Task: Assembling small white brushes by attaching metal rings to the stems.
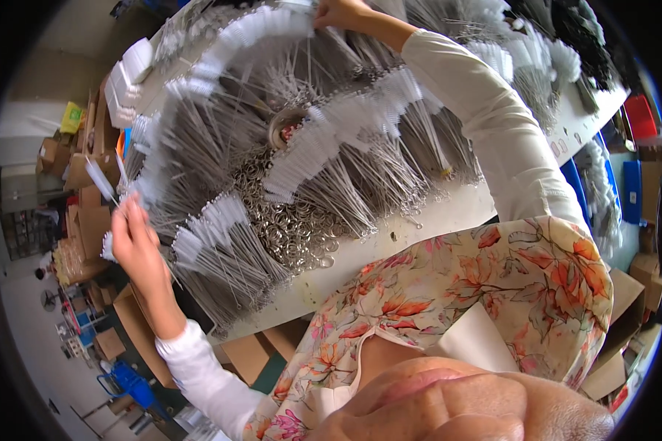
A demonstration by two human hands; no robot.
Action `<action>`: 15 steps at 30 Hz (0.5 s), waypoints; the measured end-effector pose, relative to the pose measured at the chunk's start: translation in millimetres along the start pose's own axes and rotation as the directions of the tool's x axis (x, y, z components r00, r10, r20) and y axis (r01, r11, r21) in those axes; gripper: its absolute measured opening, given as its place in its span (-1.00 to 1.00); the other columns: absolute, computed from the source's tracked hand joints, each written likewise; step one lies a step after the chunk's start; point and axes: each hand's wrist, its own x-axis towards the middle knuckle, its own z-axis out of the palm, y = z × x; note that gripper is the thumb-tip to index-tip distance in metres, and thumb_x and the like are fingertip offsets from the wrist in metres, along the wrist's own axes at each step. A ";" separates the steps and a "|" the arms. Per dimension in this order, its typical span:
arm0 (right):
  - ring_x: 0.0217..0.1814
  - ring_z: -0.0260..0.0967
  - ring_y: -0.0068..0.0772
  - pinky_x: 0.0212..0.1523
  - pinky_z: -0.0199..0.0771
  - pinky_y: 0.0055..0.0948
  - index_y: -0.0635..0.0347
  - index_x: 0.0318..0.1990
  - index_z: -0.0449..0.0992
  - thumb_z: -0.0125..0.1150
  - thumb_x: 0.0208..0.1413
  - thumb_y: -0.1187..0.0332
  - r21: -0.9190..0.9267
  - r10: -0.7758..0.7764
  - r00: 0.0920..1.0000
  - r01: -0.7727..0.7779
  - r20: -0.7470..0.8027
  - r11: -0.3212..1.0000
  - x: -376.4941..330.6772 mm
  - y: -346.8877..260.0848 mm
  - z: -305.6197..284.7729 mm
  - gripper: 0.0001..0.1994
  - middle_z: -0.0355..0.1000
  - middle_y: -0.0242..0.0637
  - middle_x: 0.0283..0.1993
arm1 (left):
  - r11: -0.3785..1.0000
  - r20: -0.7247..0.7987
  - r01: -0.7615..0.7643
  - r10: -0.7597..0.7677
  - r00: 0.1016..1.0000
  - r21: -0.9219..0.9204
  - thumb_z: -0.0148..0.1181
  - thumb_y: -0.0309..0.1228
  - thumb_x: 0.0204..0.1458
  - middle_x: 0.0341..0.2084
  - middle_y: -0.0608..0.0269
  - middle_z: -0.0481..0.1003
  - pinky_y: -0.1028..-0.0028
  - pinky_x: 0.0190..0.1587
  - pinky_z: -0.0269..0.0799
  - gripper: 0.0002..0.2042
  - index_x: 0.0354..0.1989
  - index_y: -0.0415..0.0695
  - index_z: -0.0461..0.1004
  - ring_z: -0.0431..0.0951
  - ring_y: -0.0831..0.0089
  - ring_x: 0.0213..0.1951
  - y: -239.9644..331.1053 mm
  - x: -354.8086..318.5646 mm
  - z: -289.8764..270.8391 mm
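My left hand [136,239] is raised at the table's left side. Its fingers are pinched around a couple of thin wire brushes [100,179] with white bristle heads, which point up and away. At the top edge of the view, my right hand [343,13] reaches across to the far rows of brushes [261,28]; its fingers look closed, and what is between them cannot be made out. Bundled brushes with white heads and thin metal stems [346,173] fan over the table. Amid them lies a heap of small metal rings [290,228], beside a round bowl [285,128] with something red in it.
The white table [375,250] has its near edge against my floral apron [419,294]. Cardboard boxes [250,353] stand below it. White packs [125,81] sit at the far left, and black-bristled brushes [577,37] lie at the far right. Blue bins [632,192] are off to the right.
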 end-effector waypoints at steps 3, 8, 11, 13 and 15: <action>-0.51 0.47 -0.30 -0.39 0.47 -0.36 0.18 -0.53 0.61 0.38 -0.35 0.24 0.046 -0.008 1.000 0.007 0.020 0.999 10.9 -10.3 -1.0 -0.77 0.51 -0.21 -0.57 | 0.996 -0.011 0.067 -0.068 0.998 -0.060 -0.03 -0.36 0.21 -0.53 0.47 0.28 0.74 -0.68 -0.08 -0.76 -0.07 -0.24 0.41 0.09 0.83 -0.66 -1.1 -40.9 -13.7; -0.56 0.43 -0.40 -0.45 0.43 -0.44 0.12 -0.56 0.61 0.38 -0.34 0.31 0.136 0.068 0.961 -0.032 -0.270 0.990 22.9 -7.9 -16.1 -0.86 0.50 -0.26 -0.58 | 0.976 0.040 0.162 -0.158 0.987 -0.142 -0.09 -0.34 0.24 -0.51 0.45 0.24 0.76 -0.69 -0.13 -0.70 0.00 -0.31 0.37 0.07 0.83 -0.65 19.9 -70.4 -12.8; -0.53 0.42 -0.40 -0.55 0.40 -0.40 0.19 -0.50 0.56 0.21 -0.09 0.21 0.022 0.064 0.825 -0.062 -0.562 0.998 29.2 -5.6 -93.7 -0.78 0.48 -0.27 -0.55 | 0.978 0.073 0.144 -0.135 0.988 -0.148 -0.11 -0.35 0.24 -0.54 0.43 0.24 0.74 -0.69 -0.13 -0.69 -0.01 -0.34 0.37 0.07 0.82 -0.63 8.8 -89.2 -30.6; -0.57 0.37 -0.30 -0.61 0.41 -0.36 0.18 -0.42 0.52 0.02 0.07 0.17 0.455 0.274 0.898 -0.096 -0.343 0.885 32.5 38.9 -139.7 -0.72 0.40 -0.35 -0.57 | 0.970 0.039 0.170 -0.166 0.985 -0.172 -0.10 -0.32 0.24 -0.54 0.44 0.23 0.75 -0.70 -0.15 -0.69 -0.06 -0.35 0.40 0.05 0.82 -0.64 10.3 -106.3 -36.2; -0.63 0.28 -0.44 -0.73 0.22 -0.41 0.09 -0.42 0.52 0.06 0.09 0.20 0.642 0.215 0.959 -0.049 -0.183 0.765 25.5 142.1 -181.7 -0.79 0.34 -0.40 -0.59 | 0.943 -0.015 0.210 -0.221 0.975 -0.258 -0.10 -0.28 0.24 -0.57 0.43 0.23 0.76 -0.71 -0.15 -0.67 -0.08 -0.34 0.40 0.04 0.81 -0.66 0.2 -117.1 -35.8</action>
